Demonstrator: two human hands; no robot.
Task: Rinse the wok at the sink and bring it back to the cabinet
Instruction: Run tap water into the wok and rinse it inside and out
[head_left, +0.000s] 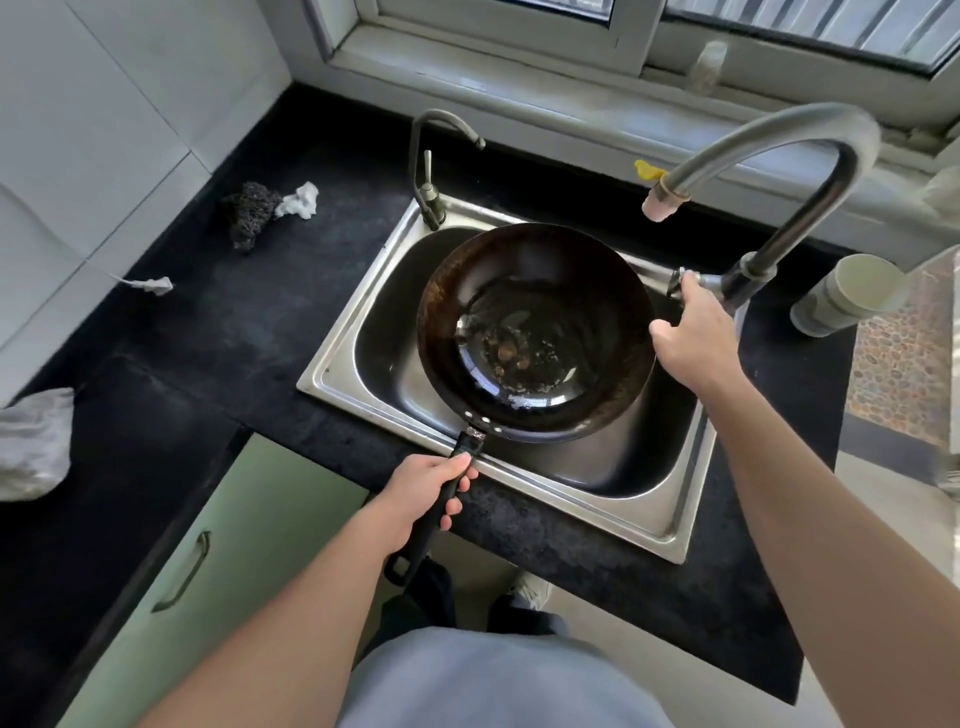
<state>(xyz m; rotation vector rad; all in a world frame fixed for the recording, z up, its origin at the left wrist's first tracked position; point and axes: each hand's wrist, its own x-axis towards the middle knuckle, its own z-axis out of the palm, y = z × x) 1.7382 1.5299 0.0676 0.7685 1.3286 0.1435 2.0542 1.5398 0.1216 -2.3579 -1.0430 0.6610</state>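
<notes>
Dark round wok (535, 332) (residue in its bowl) above the stainless-steel sink (358, 322): left hand (426, 493) curled round its black handle (469, 442), right hand (691, 332) gripping the grey tap lever (710, 281) at the sink's right edge.

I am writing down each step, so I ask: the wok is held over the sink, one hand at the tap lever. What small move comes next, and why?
Probably the right hand should turn the tap lever to start water. No stream leaves the spout, brown residue lies in the wok, and the left hand grips its handle over the sink.
</notes>
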